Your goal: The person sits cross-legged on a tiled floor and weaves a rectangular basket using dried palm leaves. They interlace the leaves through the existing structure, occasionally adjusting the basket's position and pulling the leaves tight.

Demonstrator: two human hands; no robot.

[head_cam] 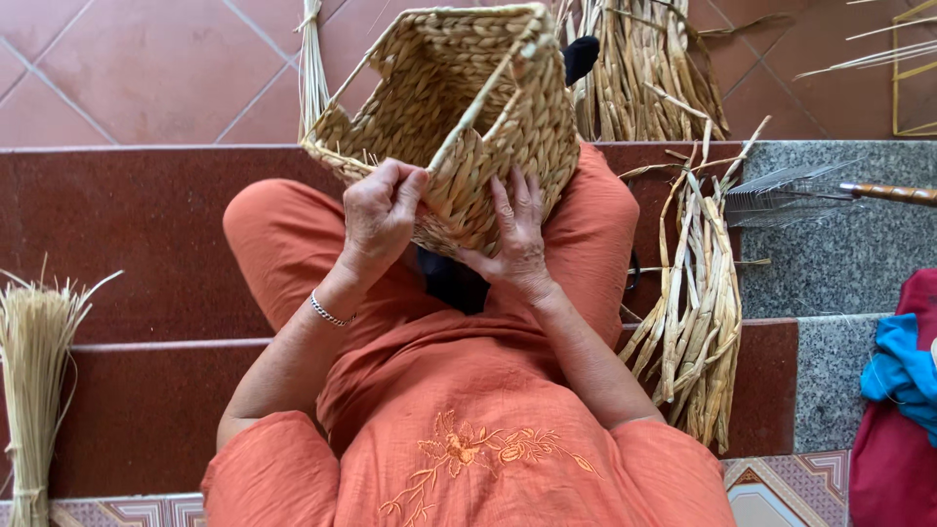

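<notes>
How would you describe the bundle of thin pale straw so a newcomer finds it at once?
Start at the dark red steps and go to the far left edge of the picture. The thin straw bundle stands there, upright and tied near its base. Unlike the broad, flat dried leaves at right, its stalks are fine and straight.

Both forearms are raised from the lower middle of the frame toward its centre. The left hand (379,217) is curled, its fingers pinched together, with a bracelet worn at the wrist. The right hand (515,234) is held flat, its fingers spread and pointed upward.
</notes>
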